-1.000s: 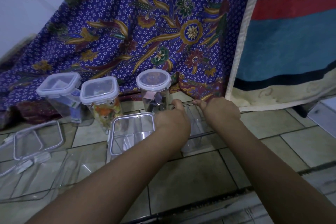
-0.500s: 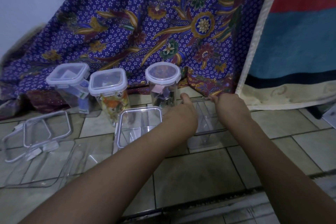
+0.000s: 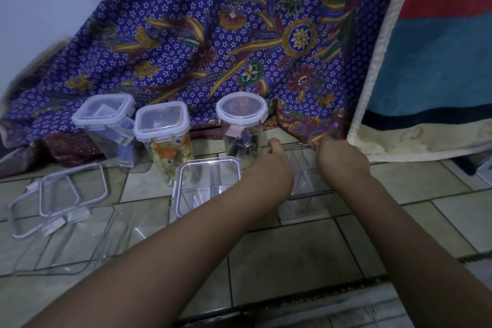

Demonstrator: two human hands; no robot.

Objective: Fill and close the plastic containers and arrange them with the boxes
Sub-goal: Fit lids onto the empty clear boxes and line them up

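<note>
Three lidded clear containers stand in a row against the cloth: a square one [image 3: 106, 125] at the left, a square one with colourful contents [image 3: 165, 138], and a round one [image 3: 241, 120]. In front, a lidded empty rectangular container [image 3: 207, 184] stands on the tiles. My left hand [image 3: 271, 165] and my right hand [image 3: 340, 157] both grip the top rim of an open clear plastic container [image 3: 300, 184], left hand on its left side, right hand on its right.
Loose clear lids [image 3: 61, 194] lie at the left on a flat clear tray [image 3: 69, 245]. A purple batik cloth [image 3: 239, 34] hangs behind; a blue and red towel [image 3: 431, 48] hangs at the right. Tiled floor [image 3: 292, 255] lies below.
The view has shifted slightly; both hands stay on the open container's rim at about the same spot beside the round container.
</note>
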